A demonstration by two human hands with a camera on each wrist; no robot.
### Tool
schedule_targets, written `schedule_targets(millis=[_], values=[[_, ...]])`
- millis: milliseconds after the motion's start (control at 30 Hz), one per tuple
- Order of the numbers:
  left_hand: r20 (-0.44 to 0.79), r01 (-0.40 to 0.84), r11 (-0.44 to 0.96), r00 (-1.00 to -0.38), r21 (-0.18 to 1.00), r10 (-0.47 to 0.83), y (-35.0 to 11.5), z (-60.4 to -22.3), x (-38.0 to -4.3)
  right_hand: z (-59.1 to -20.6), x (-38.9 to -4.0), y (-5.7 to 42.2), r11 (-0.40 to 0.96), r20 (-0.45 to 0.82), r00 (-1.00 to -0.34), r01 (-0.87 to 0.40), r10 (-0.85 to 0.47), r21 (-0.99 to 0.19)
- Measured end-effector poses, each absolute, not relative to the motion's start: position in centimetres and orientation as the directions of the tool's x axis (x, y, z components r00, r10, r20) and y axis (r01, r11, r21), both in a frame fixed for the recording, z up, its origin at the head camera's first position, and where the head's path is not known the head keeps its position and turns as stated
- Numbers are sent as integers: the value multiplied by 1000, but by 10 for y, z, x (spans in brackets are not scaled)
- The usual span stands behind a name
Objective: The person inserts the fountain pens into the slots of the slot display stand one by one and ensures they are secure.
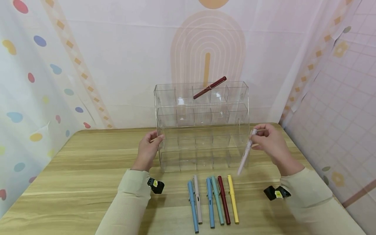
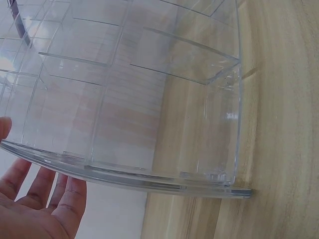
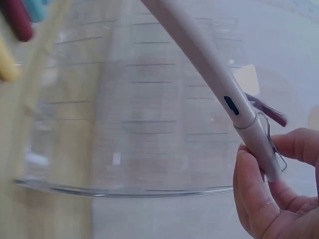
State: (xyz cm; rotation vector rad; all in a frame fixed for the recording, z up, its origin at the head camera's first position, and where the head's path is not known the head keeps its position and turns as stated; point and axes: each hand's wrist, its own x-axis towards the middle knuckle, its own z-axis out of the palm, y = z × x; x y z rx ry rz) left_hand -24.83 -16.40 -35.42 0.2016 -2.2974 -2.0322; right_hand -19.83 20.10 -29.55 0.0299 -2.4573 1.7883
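A clear acrylic tiered display rack (image 1: 202, 130) with divided compartments stands on the wooden table. My left hand (image 1: 148, 147) grips its left side panel, thumb on one face and fingers (image 2: 70, 204) on the other. At the rack's right front, my right hand (image 1: 267, 140) pinches a pale pink pen (image 1: 246, 153) by its clip end, the other end slanting down toward the table. In the right wrist view the pen's barrel (image 3: 199, 55) crosses in front of the rack. A dark red pen (image 1: 210, 88) lies slanted across the rack's top tier.
In front of the rack lies a row of pens: a blue pen (image 1: 192, 205), a greyish pen (image 1: 197, 199), another blue pen (image 1: 210, 202), a green pen (image 1: 217, 199), a dark red pen (image 1: 224, 199) and a yellow pen (image 1: 233, 199). A patterned curtain (image 1: 123, 65) hangs behind the table.
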Motion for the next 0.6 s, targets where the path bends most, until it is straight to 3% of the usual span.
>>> schedule_targets(millis=[433, 600], values=[[-41, -60, 124, -988, 990, -146, -164, -355, -248, -244, -221, 197, -33, 178, -944, -194, 278, -980], [-36, -53, 121, -990, 991, -138, -166, -355, -249, -229, -231, 194, -48, 201, -911, -233, 359, -971]])
